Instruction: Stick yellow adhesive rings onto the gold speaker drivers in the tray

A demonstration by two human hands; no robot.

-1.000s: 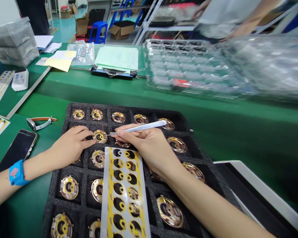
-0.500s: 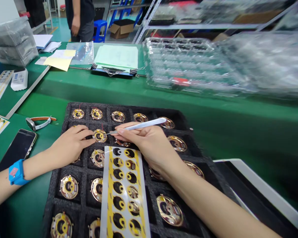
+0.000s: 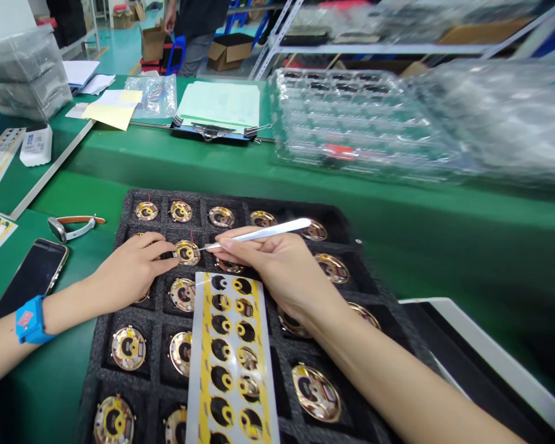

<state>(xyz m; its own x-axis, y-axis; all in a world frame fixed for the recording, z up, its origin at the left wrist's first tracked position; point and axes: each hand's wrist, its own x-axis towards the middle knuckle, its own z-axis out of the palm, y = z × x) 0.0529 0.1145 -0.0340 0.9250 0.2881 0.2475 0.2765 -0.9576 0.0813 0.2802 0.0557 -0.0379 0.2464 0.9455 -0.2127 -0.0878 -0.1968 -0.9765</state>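
Note:
A black foam tray (image 3: 160, 316) holds several round gold watch cases in square pockets. My left hand (image 3: 136, 265) has thumb and forefinger closed against the left edge of one watch case (image 3: 187, 253) in the second row. From the other side, my right hand (image 3: 282, 265) grips white-handled tweezers (image 3: 272, 230), their tip at that case's right edge. What the tip pinches, if anything, is too small to tell. A thin red wire rises from the case. Below my right hand lies a sheet of yellow adhesive stickers (image 3: 234, 357) across the tray, covering some pockets.
Left of the tray lie a phone (image 3: 30, 277) and a wristwatch (image 3: 76, 228). Behind it are a clipboard with papers (image 3: 218, 108) and clear plastic trays (image 3: 351, 123). A white-edged black panel (image 3: 481, 364) sits at right. A person (image 3: 198, 31) stands in the background.
Both hands and the tweezers stay nearly in place at the same watch case. In the background, the person has shifted to the right, uncovering boxes behind.

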